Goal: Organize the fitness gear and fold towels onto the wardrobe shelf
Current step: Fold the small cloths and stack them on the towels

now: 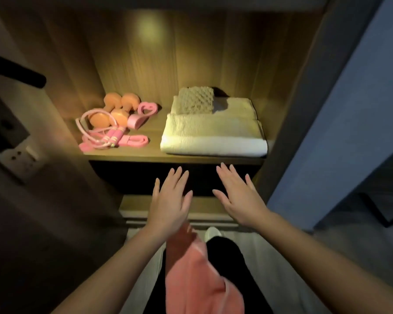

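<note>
Wardrobe shelf [123, 156]: folded towels [213, 137] right, pink gear [114, 123] left | both hands' fingers [177, 177] spread, empty

Empty hands [171, 198] below shelf [145, 158] holding towels [213, 134].

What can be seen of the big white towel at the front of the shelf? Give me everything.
The big white towel is folded into a thick, wide rectangle, its rounded fold facing the shelf's front edge. It looks like soft terry cloth, cream-white under the warm light. It lies flat on the right half of the wooden shelf, apart from the pink gear on the left. Behind it sits a second folded towel, touching or slightly overlapped, with a small knobbly cloth on top of that one. Neither hand touches it.
</note>
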Demonstrator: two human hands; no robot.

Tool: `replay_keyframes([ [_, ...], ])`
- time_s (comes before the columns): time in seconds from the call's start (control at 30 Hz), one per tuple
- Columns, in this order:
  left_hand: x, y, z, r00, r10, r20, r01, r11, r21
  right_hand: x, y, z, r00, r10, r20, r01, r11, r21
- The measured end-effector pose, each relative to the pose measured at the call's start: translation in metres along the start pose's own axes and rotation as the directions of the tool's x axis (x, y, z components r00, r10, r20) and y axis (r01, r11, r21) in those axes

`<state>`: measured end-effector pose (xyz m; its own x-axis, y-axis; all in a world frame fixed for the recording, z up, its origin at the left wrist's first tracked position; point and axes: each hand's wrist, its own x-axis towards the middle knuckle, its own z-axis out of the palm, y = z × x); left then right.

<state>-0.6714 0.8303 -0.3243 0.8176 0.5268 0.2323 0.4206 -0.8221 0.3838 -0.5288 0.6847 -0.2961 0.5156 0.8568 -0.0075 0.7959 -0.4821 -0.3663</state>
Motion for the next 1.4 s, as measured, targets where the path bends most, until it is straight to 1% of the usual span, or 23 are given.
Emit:
replay_keyframes([
  [0.1, -0.048, -0.003, 0.021, 0.996, -0.059, 0.064, 0.061, 0.998, -0.020, -0.046, -0.005, 0.031, 0.998, 0.027, 0.064, -0.030, 0.998, 0.050],
  [0.23, -0.094, -0.006, 0.050, 0.969, -0.178, 0.170, 0.191, 0.980, -0.061, -0.087, -0.014, 0.076, 0.985, 0.081, 0.150, -0.097, 0.990, 0.101],
  [0.37, -0.121, -0.003, 0.072, 0.954, -0.195, 0.229, 0.229, 0.965, -0.131, -0.106, -0.020, 0.106, 0.970, 0.121, 0.211, -0.162, 0.969, 0.189],
  [0.5, -0.130, -0.006, 0.081, 0.940, -0.197, 0.277, 0.247, 0.955, -0.161, -0.113, -0.025, 0.126, 0.968, 0.153, 0.197, -0.206, 0.934, 0.291],
  [0.6, -0.132, -0.007, 0.082, 0.932, -0.179, 0.317, 0.235, 0.961, -0.149, -0.114, -0.026, 0.133, 0.970, 0.158, 0.185, -0.201, 0.948, 0.246],
  [0.67, -0.133, -0.009, 0.083, 0.931, -0.172, 0.323, 0.227, 0.964, -0.140, -0.114, -0.028, 0.133, 0.976, 0.136, 0.169, -0.169, 0.965, 0.200],
  [0.77, -0.131, -0.012, 0.085, 0.939, -0.177, 0.295, 0.227, 0.963, -0.143, -0.114, -0.029, 0.134, 0.985, 0.127, 0.114, -0.151, 0.958, 0.244],
  [0.87, -0.127, -0.010, 0.084, 0.922, -0.279, 0.269, 0.317, 0.943, -0.106, -0.116, -0.027, 0.134, 0.975, 0.203, 0.089, -0.221, 0.909, 0.353],
  [0.97, -0.120, -0.008, 0.082, 0.872, -0.402, 0.280, 0.433, 0.900, -0.056, -0.118, -0.024, 0.134, 0.960, 0.271, 0.069, -0.272, 0.847, 0.457],
  [1.07, -0.111, -0.010, 0.081, 0.828, -0.493, 0.269, 0.519, 0.854, -0.031, -0.119, -0.024, 0.134, 0.948, 0.316, 0.021, -0.284, 0.819, 0.498],
  [1.13, -0.107, -0.012, 0.080, 0.804, -0.536, 0.258, 0.564, 0.825, -0.042, -0.119, -0.024, 0.134, 0.944, 0.331, 0.019, -0.297, 0.820, 0.489],
  [1.23, -0.102, -0.018, 0.076, 0.806, -0.530, 0.264, 0.561, 0.826, -0.053, -0.117, -0.021, 0.132, 0.929, 0.369, 0.017, -0.327, 0.801, 0.502],
  [1.33, -0.094, -0.021, 0.068, 0.808, -0.498, 0.314, 0.536, 0.843, -0.042, -0.116, -0.015, 0.129, 0.906, 0.423, 0.031, -0.376, 0.767, 0.520],
  [1.4, -0.090, -0.022, 0.061, 0.820, -0.466, 0.331, 0.510, 0.859, -0.054, -0.114, -0.013, 0.127, 0.895, 0.444, 0.046, -0.406, 0.765, 0.501],
])
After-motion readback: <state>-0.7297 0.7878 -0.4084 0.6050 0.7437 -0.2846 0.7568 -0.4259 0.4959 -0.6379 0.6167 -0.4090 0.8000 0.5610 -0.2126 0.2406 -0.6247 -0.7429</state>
